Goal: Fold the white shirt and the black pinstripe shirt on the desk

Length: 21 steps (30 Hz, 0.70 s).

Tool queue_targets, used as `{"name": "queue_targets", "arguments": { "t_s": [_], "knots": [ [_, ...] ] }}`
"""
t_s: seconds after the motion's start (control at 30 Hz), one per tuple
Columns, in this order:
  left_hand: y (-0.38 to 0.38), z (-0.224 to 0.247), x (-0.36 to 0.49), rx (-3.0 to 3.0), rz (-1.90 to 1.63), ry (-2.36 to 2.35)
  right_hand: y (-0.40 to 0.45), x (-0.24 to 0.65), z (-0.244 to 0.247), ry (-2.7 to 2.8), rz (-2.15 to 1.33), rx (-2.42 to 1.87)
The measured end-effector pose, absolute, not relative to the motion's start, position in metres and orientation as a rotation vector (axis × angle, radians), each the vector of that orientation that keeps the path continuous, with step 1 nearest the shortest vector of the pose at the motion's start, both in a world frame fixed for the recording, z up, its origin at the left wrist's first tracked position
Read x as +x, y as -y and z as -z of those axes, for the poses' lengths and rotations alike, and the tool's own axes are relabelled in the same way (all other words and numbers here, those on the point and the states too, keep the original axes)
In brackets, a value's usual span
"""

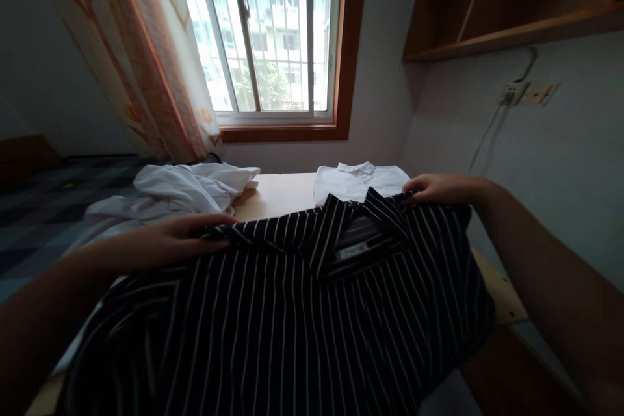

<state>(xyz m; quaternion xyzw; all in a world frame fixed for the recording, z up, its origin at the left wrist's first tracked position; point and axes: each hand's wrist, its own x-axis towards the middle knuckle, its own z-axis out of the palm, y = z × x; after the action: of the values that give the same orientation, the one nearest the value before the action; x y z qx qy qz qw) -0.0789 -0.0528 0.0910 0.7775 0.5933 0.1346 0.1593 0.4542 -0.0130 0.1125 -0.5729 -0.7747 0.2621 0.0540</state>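
Observation:
A black shirt with thin white stripes [292, 312] hangs spread out in front of me, its collar at the top and a pale label inside the neck. My left hand [195, 237] is closed on the shirt's left shoulder. On the other side, my right hand [431, 188] pinches the right shoulder. The sleeves droop outward and the lower part runs out of the picture. Behind the collar, a folded white shirt [361, 180] lies on the light wooden table [287, 192].
Crumpled white cloth [190, 185] is heaped at the table's left. Beyond it is a bed with a checked cover [39, 201]. A curtain [131, 45] hangs beside the window [273, 32]. At the right are a wall shelf [511, 29] and a socket with a cord [514, 92].

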Motion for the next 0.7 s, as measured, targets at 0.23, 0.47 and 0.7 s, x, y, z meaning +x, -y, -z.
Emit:
{"name": "queue_targets", "arguments": {
  "t_s": [0.23,0.47,0.7],
  "knots": [
    [-0.029,-0.062,-0.022,2.563,0.130,-2.046,-0.063,0.395,-0.030,2.259,-0.088,-2.002],
    [-0.031,-0.002,0.023,2.740,0.022,-2.253,-0.063,0.370,0.020,2.178,0.206,-1.947],
    [-0.026,0.013,0.047,2.964,-0.148,-1.763,-0.043,0.410,0.004,2.351,-0.013,-1.913]
  ]
}}
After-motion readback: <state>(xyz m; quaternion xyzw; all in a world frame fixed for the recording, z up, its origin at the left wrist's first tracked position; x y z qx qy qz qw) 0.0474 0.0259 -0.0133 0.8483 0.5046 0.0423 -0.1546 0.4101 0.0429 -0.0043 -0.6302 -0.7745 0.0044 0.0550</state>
